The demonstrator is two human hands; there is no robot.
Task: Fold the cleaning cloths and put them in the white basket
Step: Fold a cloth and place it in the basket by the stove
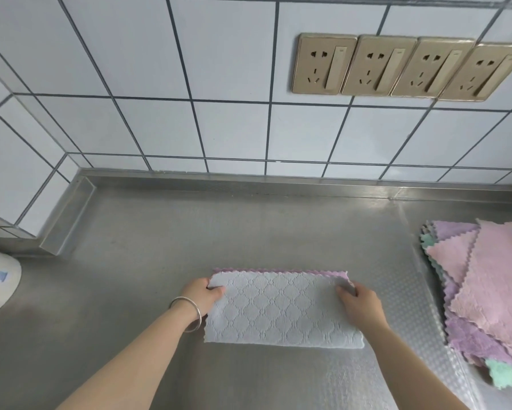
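Gripping cloth (278,309) ends, hands (203,294) hide corners.

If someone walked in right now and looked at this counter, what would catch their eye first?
Probably the half-folded grey cloth lying in the middle of the steel counter, with a purple edge showing along its far side. The left hand and right hand each pinch one of its far corners. Next would be the loose pile of cloths in pink, purple and green at the right edge, and the row of four gold wall sockets on the white tiles above.
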